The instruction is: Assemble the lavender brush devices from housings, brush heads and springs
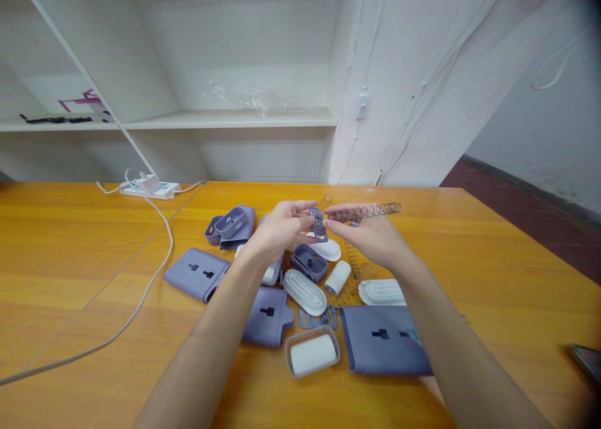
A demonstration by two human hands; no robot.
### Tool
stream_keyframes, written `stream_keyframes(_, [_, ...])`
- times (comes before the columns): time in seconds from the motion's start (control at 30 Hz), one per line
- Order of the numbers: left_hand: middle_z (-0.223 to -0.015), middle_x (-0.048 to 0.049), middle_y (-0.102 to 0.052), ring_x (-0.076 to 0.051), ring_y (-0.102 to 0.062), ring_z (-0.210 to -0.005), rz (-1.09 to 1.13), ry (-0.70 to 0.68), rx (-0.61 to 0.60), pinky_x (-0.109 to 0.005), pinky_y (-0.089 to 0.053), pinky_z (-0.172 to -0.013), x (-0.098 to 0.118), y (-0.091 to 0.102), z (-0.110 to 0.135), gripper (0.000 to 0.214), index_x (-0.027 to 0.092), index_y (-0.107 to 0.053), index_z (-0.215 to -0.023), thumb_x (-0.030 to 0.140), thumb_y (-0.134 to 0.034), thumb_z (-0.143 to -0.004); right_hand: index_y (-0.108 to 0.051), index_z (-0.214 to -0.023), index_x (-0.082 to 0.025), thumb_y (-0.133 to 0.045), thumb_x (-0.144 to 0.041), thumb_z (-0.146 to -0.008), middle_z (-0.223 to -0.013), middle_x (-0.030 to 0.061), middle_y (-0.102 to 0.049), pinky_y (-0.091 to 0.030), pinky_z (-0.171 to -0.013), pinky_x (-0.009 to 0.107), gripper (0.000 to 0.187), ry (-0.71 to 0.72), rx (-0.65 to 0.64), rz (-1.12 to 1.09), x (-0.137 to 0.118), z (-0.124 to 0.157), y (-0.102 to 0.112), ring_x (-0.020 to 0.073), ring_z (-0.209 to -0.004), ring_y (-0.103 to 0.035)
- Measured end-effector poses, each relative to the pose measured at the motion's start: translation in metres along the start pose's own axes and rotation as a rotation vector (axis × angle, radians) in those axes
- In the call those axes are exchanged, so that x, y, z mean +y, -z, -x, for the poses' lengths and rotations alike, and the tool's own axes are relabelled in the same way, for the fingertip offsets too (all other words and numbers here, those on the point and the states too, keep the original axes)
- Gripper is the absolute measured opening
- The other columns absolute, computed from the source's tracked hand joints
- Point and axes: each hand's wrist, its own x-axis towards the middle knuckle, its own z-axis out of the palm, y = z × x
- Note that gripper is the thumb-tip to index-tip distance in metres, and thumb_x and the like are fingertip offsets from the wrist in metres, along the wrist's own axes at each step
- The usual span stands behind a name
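My left hand (282,230) is closed on the edge of a small grey-purple plastic plate (320,230), held up above the table. A long metal coil spring (375,210) lies across my right hand (370,236), which grips it with the fingers closed; one end meets the plate. Whether the spring is hooked to the plate I cannot tell. Below the hands are a grey-purple oval cup (308,262), white bristled oval brush heads (305,292), a white cylinder (338,277) and more loose springs (351,285).
Several flat grey-purple casings (265,316) with dark slots lie around, one large casing (382,341) at front right. A transparent tray (312,352) holds a white block. Two oval cups (231,222) sit back left. A power strip (154,188) trails a cable (159,266); a phone-like object (586,360) is far right.
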Motion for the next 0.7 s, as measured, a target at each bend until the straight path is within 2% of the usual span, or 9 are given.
stream_keyframes(0.2, [-0.093, -0.0152, -0.072, -0.017, -0.069, -0.076, -0.013, 0.008, -0.011, -0.032, -0.058, -0.072, 0.0021, -0.001, 0.0023, 0.056, 0.003, -0.049, -0.136, 0.004, -0.058, -0.081, -0.074, -0.09, -0.017, -0.07, -0.022, -0.075, -0.09, 0.0062, -0.077, -0.056, -0.08, 0.033, 0.016, -0.047, 0.007, -0.016, 0.0008, -0.0015, 0.0009, 0.0201, -0.085, -0.072])
stream_keyframes(0.4, [-0.092, -0.0126, -0.07, -0.016, -0.067, -0.075, -0.003, -0.005, -0.042, -0.031, -0.057, -0.071, 0.0034, 0.0007, 0.0036, 0.059, 0.005, -0.052, -0.134, 0.004, -0.064, -0.076, -0.075, -0.09, -0.017, -0.07, -0.023, -0.075, -0.09, 0.0064, -0.077, -0.056, -0.081, 0.034, 0.017, -0.041, -0.013, -0.038, 0.0015, -0.002, 0.0023, 0.0202, -0.084, -0.072])
stream_keyframes(0.7, [-0.095, -0.0129, -0.07, -0.015, -0.067, -0.076, -0.021, -0.011, -0.041, -0.031, -0.058, -0.072, 0.0013, 0.0017, 0.0019, 0.06, 0.006, -0.051, -0.136, 0.004, -0.064, -0.077, -0.074, -0.091, -0.017, -0.07, -0.024, -0.075, -0.092, 0.0068, -0.077, -0.055, -0.082, 0.035, 0.018, -0.045, -0.023, -0.046, 0.0032, -0.0026, 0.0028, 0.0204, -0.086, -0.071])
